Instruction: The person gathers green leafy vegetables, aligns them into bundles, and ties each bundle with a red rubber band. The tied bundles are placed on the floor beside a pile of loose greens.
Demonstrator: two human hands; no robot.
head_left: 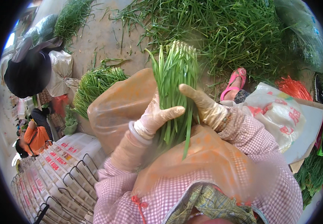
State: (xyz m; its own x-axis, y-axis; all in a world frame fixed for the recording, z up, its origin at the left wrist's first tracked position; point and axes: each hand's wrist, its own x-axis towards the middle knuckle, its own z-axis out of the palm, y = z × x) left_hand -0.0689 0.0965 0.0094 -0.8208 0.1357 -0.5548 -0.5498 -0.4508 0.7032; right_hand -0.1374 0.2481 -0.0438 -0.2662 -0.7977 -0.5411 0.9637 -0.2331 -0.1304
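A thick bunch of garlic chives [174, 74] stands upright in front of my chest, its pale cut ends at the top and its green leaves hanging down. My left hand [157, 115], in a thin cream glove with a white bangle at the wrist, presses its left side with the thumb across the front. On the other side my right hand [206, 106], gloved alike, clasps the bunch with its thumb raised along the stalks. The fingers of both hands are mostly hidden behind the leaves. Below the bunch, a translucent apron [202, 149] covers my lap.
A large heap of loose chives [221, 33] lies ahead; a stacked bundle [96, 87] sits left of my knee. White plastic crates [64, 164] stand at lower left. On the right are a plastic bag [275, 112] and red ties [293, 87]. A person in orange [36, 138] is far left.
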